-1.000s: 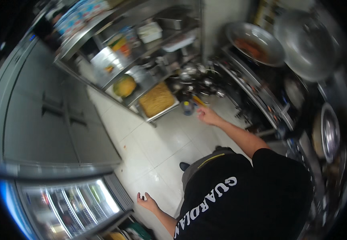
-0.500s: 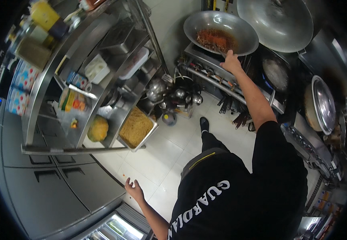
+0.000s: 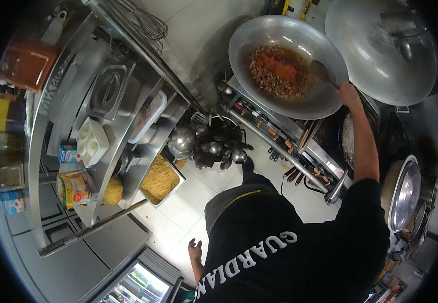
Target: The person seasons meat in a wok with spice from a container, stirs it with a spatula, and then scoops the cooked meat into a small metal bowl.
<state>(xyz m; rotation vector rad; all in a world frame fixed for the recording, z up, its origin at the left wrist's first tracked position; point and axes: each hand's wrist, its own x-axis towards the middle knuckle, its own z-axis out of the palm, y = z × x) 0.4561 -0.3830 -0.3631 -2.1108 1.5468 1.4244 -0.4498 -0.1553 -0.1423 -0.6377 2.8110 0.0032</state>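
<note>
A large steel wok (image 3: 325,45) on the stove holds browned minced meat (image 3: 269,83) with a patch of red powder (image 3: 282,68) on top and oil around it. My right hand (image 3: 349,95) is closed around the handle of a metal spatula (image 3: 320,69) at the wok's right rim. The spatula's blade rests against the inner wall, beside the meat. Down by my left side, my left hand (image 3: 195,251) hangs over the tiled floor with its fingers apart, holding nothing.
A second large wok (image 3: 375,60) with a ladle in it stands to the right. Another pan (image 3: 349,139) sits over a blue flame, partly behind my forearm. On the left, a steel shelf (image 3: 128,156) holds containers and a tray of noodles (image 3: 161,179). Ladles (image 3: 206,144) crowd the corner.
My view has shifted toward the wok. My right hand has moved right along the rim, and the spatula's blade is now beside the meat. My left hand has lowered toward my body.
</note>
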